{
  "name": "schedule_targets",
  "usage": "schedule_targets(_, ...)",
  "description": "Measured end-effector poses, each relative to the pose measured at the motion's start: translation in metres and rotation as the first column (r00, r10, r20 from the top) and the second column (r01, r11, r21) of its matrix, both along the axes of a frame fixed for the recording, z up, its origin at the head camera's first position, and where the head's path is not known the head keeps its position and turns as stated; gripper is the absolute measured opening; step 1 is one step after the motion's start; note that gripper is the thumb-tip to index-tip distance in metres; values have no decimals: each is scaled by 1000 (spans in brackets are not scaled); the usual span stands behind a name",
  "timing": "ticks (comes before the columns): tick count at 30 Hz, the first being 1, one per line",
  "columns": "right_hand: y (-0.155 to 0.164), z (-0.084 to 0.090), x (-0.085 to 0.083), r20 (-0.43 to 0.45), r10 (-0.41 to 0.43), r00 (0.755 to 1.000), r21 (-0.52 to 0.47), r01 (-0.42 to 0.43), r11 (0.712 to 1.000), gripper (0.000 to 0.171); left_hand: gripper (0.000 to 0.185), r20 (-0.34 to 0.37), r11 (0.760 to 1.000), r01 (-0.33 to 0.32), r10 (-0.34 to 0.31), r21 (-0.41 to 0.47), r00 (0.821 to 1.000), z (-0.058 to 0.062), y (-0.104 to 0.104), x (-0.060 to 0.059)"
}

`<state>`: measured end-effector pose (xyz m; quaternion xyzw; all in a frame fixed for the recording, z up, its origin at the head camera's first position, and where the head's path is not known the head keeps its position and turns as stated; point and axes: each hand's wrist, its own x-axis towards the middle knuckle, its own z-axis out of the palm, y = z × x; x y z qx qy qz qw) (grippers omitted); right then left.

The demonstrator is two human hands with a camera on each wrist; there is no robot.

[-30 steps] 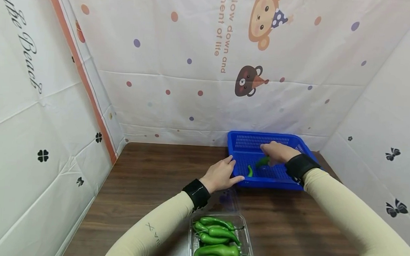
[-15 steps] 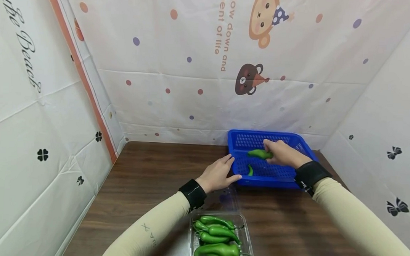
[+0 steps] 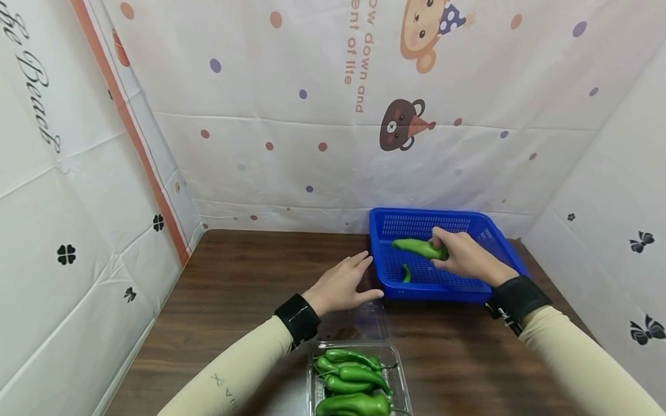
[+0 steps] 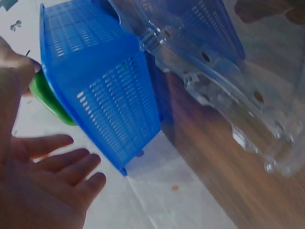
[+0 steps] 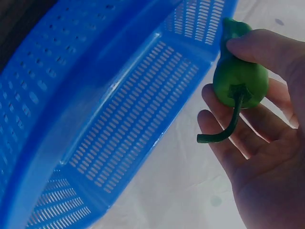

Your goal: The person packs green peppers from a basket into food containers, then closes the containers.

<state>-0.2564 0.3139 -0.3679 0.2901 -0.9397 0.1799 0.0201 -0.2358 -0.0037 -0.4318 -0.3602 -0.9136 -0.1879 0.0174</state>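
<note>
While the right hand grasps a green pepper above the blue basket, its long axis runs leftward toward the left hand, which rests released, fingers straight, beside the basket's left rim.

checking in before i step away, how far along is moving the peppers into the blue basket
Early on. Done: one small pepper lies in the blue basket. In hand: the right hand grips a larger pepper above the basket, not yet set down, and the left hand hovers open beside the basket's near corner. Left: several peppers fill the clear box at the table's front edge.
</note>
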Motion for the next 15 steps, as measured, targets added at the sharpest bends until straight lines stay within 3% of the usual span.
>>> schedule_targets(5, -5, -1, 9, -50, -11, 999, -34, 9, 999, 32, 87, -3, 998, 63, -63, -12, 998, 4, -11, 6)
schedule_targets(15, -18, -2, 27, -74, 19, 997, -87, -26, 996, 31, 96, -26, 994, 109, -110, -24, 994, 4, -26, 17)
